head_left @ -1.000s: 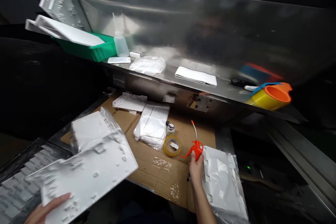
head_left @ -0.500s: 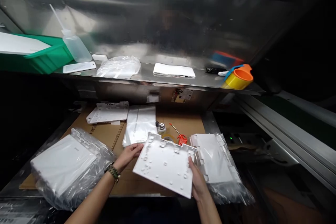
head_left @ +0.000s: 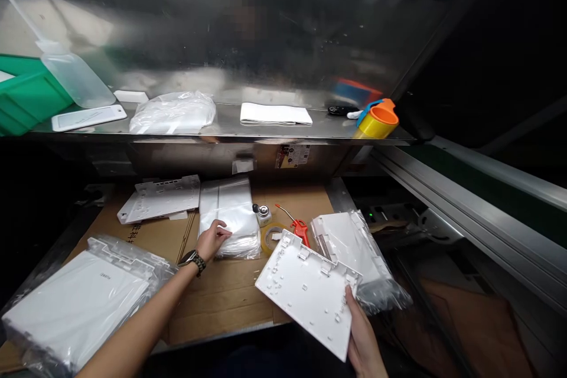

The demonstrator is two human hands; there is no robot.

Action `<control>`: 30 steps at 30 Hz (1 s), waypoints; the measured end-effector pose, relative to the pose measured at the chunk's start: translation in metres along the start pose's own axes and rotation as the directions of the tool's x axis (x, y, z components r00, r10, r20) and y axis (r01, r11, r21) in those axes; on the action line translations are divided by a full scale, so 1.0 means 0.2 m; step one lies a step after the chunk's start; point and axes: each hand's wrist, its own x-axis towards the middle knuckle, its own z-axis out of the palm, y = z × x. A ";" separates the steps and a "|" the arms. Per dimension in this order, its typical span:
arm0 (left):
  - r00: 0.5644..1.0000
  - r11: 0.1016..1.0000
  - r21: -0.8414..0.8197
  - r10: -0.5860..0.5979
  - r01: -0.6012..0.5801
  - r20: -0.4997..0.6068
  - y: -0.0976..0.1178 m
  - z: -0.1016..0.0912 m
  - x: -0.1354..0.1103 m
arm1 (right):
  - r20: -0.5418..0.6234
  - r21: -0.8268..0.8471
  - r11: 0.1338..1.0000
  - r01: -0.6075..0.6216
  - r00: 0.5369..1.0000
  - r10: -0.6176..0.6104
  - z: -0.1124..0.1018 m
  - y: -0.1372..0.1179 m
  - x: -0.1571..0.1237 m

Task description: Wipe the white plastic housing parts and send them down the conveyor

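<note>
My right hand (head_left: 363, 336) grips the near right corner of a white plastic panel (head_left: 308, 292), held tilted above the cardboard sheet (head_left: 225, 295). My left hand (head_left: 211, 238), with a watch on the wrist, reaches forward and rests its fingers on a stack of clear plastic bags (head_left: 228, 215); the fingers are curled on the top bag. Just right of the panel lies a bagged stack of white panels (head_left: 349, 248). A roll of tape (head_left: 271, 238), a small red oiler (head_left: 299, 227) and a little metal-capped jar (head_left: 262, 212) sit between the bags and the panel.
A large bagged stack of white panels (head_left: 80, 301) lies at the near left. A loose white panel (head_left: 159, 201) lies at the back left. The steel shelf (head_left: 221, 127) above carries a squeeze bottle (head_left: 75, 74), green bin (head_left: 22, 97), bags, folded cloth (head_left: 274, 113) and orange-yellow tape rolls (head_left: 376, 121).
My left hand let go of the white panel and moved forward onto the stack of clear bags. My right hand alone holds the panel, which has shifted right and nearer.
</note>
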 end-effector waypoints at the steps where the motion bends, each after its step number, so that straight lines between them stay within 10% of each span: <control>1: 1.000 1.000 -0.008 -0.014 0.015 0.008 -0.01 -0.01 0.02 | 0.004 -0.005 1.000 0.008 1.000 -0.008 0.01 0.00 0.00; 17: 0.999 0.993 0.113 0.035 -0.037 0.025 0.03 0.00 -0.09 | 0.082 -0.129 0.992 0.000 0.997 0.011 0.14 -0.01 0.04; 30: 0.995 0.995 -0.049 -0.087 0.089 0.050 0.01 -0.10 0.06 | 0.104 -0.097 0.995 0.011 0.995 -0.001 0.13 0.00 0.02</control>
